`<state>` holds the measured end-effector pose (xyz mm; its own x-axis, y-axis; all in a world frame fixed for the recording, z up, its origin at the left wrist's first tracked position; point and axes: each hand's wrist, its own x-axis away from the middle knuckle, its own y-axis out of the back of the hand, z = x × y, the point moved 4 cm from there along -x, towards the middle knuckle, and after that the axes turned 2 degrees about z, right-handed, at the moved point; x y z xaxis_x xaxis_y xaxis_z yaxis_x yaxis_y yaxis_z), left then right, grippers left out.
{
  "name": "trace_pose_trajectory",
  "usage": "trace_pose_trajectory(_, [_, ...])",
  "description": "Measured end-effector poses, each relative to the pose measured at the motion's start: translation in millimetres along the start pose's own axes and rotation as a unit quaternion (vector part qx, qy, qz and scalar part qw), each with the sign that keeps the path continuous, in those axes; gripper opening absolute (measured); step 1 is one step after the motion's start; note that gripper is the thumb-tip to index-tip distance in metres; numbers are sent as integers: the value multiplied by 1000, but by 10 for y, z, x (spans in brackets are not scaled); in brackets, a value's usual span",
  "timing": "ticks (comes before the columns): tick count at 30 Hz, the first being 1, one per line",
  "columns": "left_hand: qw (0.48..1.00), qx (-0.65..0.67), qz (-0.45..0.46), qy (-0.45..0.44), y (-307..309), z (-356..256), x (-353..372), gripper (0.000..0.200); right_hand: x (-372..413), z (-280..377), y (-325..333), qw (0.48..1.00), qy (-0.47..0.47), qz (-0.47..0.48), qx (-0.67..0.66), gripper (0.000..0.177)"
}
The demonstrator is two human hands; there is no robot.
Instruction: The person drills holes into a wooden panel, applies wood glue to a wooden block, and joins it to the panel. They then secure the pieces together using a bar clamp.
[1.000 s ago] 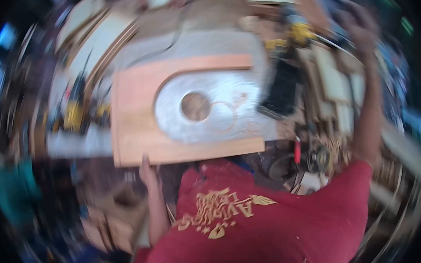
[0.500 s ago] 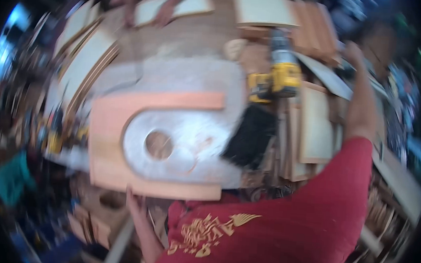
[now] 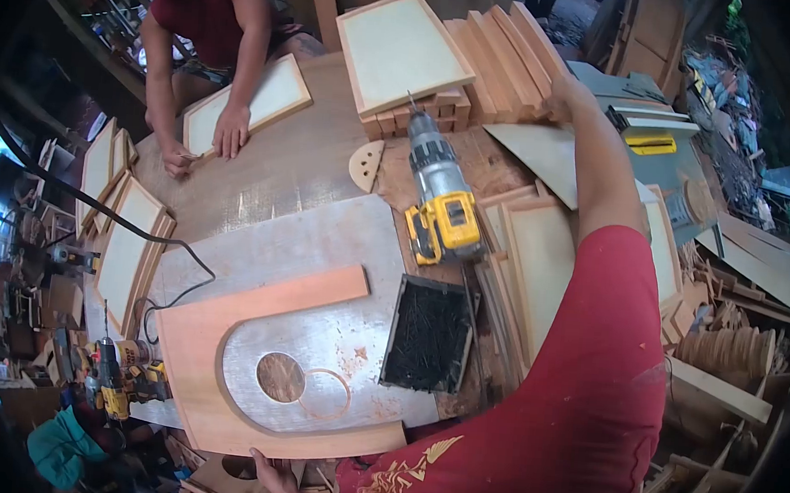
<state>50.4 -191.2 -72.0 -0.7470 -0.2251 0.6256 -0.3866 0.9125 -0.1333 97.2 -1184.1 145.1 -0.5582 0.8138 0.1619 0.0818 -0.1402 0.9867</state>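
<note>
A U-shaped wooden board (image 3: 187,360) lies on the metal sheet near the bottom left. My left hand (image 3: 276,478) is at its lower edge, thumb up against the wood, its other fingers mostly hidden. Stretched out to the upper right, my right hand (image 3: 566,95) is at the end of the stacked wooden strips (image 3: 499,63); its fingers are too small and covered to read. Between the arms are a yellow drill (image 3: 452,223) and a black tray of screws or nails (image 3: 427,336). A thin wooden ring (image 3: 325,395) lies inside the U-shaped board.
Across the table a co-worker (image 3: 211,14) has both hands at a framed panel (image 3: 245,99). Another panel (image 3: 404,55) rests on wooden blocks. More panels (image 3: 131,219) stand at left beside a black cable (image 3: 197,260). A second drill (image 3: 111,378) is at lower left.
The view has turned, so the table's things appear shifted, and the co-worker's upper body is now visible. My right hand now appears against the wooden strips; my left remains at the board's edge.
</note>
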Motion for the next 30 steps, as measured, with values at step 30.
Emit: trace_pose_trajectory(30, [997,52,-55,-5,43,-299,-205,61,466,-798,2160,896,-17,-304,-324,90])
